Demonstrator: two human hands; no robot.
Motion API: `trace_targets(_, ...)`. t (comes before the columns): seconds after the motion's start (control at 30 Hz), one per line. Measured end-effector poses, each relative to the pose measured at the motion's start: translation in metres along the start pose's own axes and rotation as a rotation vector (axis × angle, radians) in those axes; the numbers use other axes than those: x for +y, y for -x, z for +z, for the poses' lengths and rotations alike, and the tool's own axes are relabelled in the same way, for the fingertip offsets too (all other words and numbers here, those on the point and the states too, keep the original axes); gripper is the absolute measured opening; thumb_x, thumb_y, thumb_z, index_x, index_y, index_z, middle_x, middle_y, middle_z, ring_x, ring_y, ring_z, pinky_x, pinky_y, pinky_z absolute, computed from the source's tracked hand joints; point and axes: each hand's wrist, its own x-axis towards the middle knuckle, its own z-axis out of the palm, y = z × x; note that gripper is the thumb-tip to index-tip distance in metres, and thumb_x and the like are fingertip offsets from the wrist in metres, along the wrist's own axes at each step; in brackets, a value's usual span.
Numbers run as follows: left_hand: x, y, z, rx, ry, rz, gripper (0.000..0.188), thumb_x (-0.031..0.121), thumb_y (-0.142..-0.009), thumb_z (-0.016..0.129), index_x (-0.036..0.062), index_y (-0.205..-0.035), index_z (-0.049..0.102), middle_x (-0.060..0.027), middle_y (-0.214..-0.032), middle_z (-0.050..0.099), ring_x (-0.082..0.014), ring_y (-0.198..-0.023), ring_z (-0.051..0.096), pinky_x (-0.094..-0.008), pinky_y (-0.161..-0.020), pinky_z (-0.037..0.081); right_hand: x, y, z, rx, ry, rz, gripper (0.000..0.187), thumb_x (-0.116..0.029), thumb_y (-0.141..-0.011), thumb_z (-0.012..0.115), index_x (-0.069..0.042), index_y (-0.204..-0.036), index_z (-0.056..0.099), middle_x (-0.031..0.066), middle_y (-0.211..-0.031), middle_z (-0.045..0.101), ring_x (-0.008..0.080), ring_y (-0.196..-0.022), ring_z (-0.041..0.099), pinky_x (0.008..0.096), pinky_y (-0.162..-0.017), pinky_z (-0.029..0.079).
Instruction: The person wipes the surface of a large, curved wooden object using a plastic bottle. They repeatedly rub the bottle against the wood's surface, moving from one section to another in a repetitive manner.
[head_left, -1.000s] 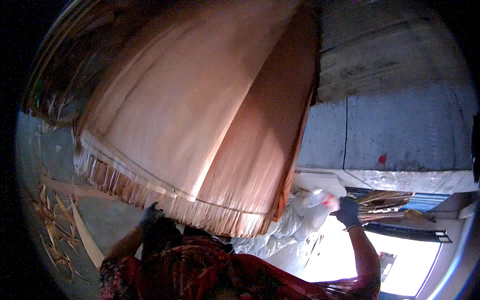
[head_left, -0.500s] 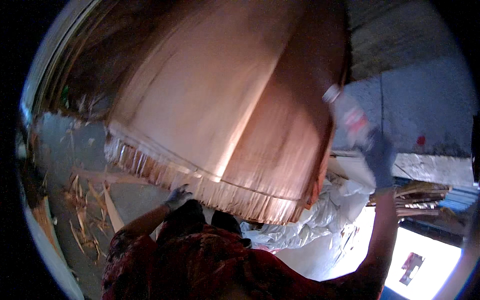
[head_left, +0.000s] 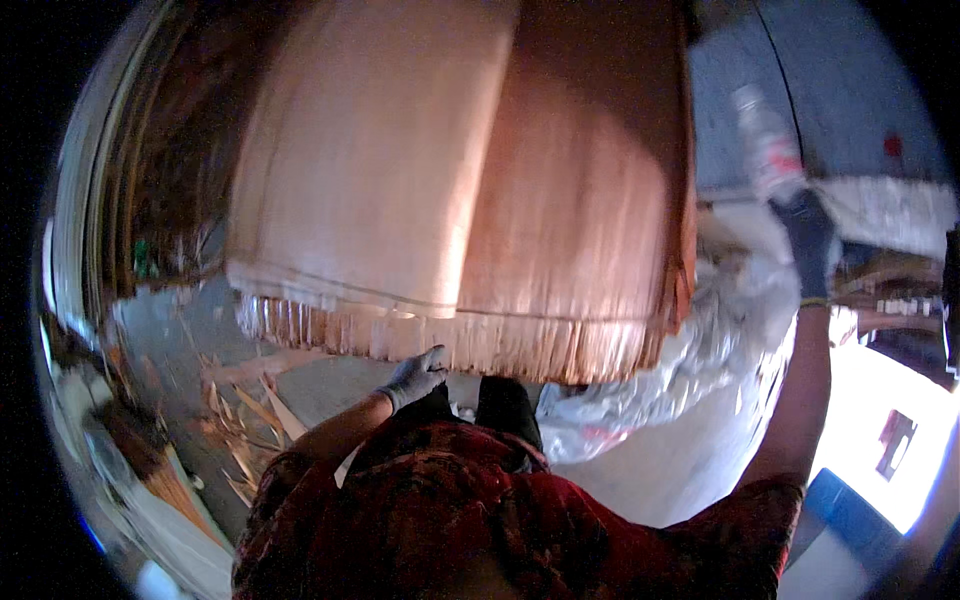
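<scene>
A clear plastic bottle (head_left: 769,145) with a red-and-white label is held out to the far right, neck pointing away from me. My right hand (head_left: 806,225), in a dark glove, is closed around its lower end; motion blurs both. In front of me lies a stack of thin reddish-brown wood veneer sheets (head_left: 590,200), its near edge ragged. A paler sheet (head_left: 370,160) covers the stack's left part. My left hand (head_left: 418,375), in a grey glove, is at the ragged near edge, fingers loosely apart and holding nothing I can see. Whether it touches the edge I cannot tell.
Crumpled clear plastic sheeting (head_left: 720,320) is bunched right of the stack. Splintered wood scraps (head_left: 245,430) litter the floor at left. A grey panel (head_left: 850,90) stands beyond the bottle. A blue object (head_left: 850,515) is at lower right, near a bright opening.
My right hand has swung the bottle farther out to the right and away from me. The view has turned, and my left hand appears farther right along the stack's near edge.
</scene>
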Motion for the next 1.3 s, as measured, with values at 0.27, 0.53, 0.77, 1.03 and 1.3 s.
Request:
trace_targets(0.27, 0.082, -0.063, 0.042, -0.218, -0.654, 0.26, 0.069, 0.025, -0.072, 0.064, 0.0002, -0.128, 0.033, -0.0189, -0.106, 0.056, -0.0317, -0.098, 0.054, -0.0377, -0.081, 0.044, -0.166, 0.276, 0.094, -0.376, -1.061, 0.544, 0.039, -0.031, -0.065, 0.072, -0.001, -0.081, 0.053, 0.0155, -0.072, 0.055, 0.0312, -0.064, 0.056, 0.0382, -0.058, 0.045)
trace_targets(0.53, 0.181, -0.184, 0.16, -0.138, -1.047, 0.738, 0.098, 0.04, -0.063, 0.069, -0.0006, -0.135, 0.015, -0.0284, -0.131, 0.028, -0.0403, -0.129, 0.013, -0.0507, -0.102, 0.014, -0.234, 0.389, 0.126, -0.087, -2.194, 1.535, 0.033, -0.007, -0.066, 0.073, -0.003, -0.093, 0.054, 0.0005, -0.081, 0.058, 0.0096, -0.071, 0.055, 0.0236, -0.065, 0.048)
trace_targets(0.77, 0.186, -0.276, 0.248, -0.03, -1.623, 0.652, 0.106, 0.06, -0.064, 0.059, 0.0022, -0.138, 0.01, -0.0273, -0.14, 0.012, -0.0394, -0.131, 0.009, -0.0501, -0.104, 0.006, -0.264, 0.445, 0.144, -0.006, -2.228, 1.806, 0.044, -0.008, -0.065, 0.074, 0.001, -0.102, 0.052, 0.0034, -0.085, 0.06, 0.0117, -0.073, 0.058, 0.0241, -0.066, 0.049)
trace_targets(1.03, 0.209, -0.288, 0.276, 0.106, -1.458, 0.597, 0.102, 0.056, -0.069, 0.058, -0.0028, -0.136, 0.007, -0.0312, -0.136, 0.017, -0.0408, -0.13, 0.007, -0.0511, -0.102, 0.011, -0.271, 0.456, 0.163, 0.028, -2.315, 1.834, 0.054, -0.013, -0.064, 0.076, 0.003, -0.109, 0.05, 0.0054, -0.094, 0.06, 0.0129, -0.079, 0.058, 0.025, -0.071, 0.048)
trace_targets(1.3, 0.236, -0.284, 0.304, 0.026, -1.717, 0.363, 0.092, 0.047, -0.071, 0.059, 0.0082, -0.139, 0.011, -0.0275, -0.136, 0.023, -0.0408, -0.128, 0.016, -0.0551, -0.097, 0.02, -0.267, 0.454, 0.162, 0.067, -2.29, 1.82, 0.059, -0.018, -0.062, 0.078, 0.003, -0.109, 0.05, 0.0053, -0.096, 0.06, 0.0126, -0.082, 0.058, 0.0255, -0.074, 0.046)
